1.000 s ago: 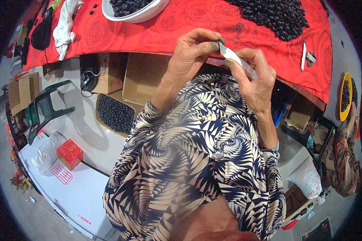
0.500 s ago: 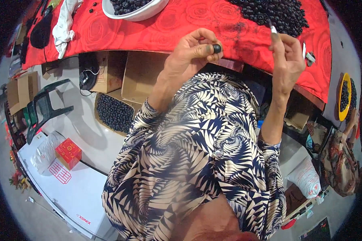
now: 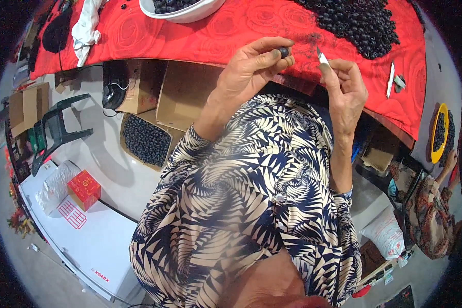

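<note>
A small round black bead-like piece (image 3: 284, 52) is pinched between the thumb and fingers of my left hand (image 3: 249, 69), above the near edge of the red tablecloth (image 3: 226, 33). To its right, my right hand (image 3: 348, 95) grips a small white-handled knife (image 3: 323, 58), its pointed blade tilted up and to the left. A gap separates the blade from the black piece. Beyond the right hand lies a heap of similar black pieces (image 3: 362, 28). A white bowl (image 3: 197, 14) holding more of them stands at the far left of my hands.
A white cloth (image 3: 85, 33) lies at the table's left, a thin white stick (image 3: 390, 79) at its right. Below stand an open cardboard box (image 3: 182, 97) and a box of black pieces (image 3: 145, 142). Another person (image 3: 434, 210) sits at right near a yellow tray (image 3: 435, 154).
My right hand has come left and nearer to me with the knife, closer to the left hand. The left hand has shifted slightly right, still pinching the black piece.
</note>
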Tool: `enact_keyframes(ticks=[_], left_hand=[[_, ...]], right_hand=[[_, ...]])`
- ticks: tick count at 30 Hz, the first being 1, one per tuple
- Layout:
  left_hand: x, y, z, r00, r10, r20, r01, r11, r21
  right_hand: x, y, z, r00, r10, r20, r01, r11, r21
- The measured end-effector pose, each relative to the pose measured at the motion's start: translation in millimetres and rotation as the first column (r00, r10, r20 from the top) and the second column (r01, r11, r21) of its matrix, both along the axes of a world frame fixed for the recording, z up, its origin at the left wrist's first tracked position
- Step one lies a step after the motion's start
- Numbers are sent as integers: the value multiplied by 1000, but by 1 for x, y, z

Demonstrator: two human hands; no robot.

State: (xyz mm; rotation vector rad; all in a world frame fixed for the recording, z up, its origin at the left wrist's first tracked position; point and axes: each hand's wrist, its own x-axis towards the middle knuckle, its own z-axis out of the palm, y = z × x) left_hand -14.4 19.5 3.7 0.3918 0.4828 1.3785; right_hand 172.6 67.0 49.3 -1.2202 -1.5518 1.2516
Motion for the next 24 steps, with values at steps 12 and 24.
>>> enact_keyframes(ticks=[12,24], left_hand=[[3,-4,1,996,76,-55,-75,997,23],[9,0,10,987,163,-9,-163,987,-13]], right_hand=[[-6,-7,0,1000,21,-2,-21,1000,-9],[-8,-18,14,996,86,18,-87,993,76]])
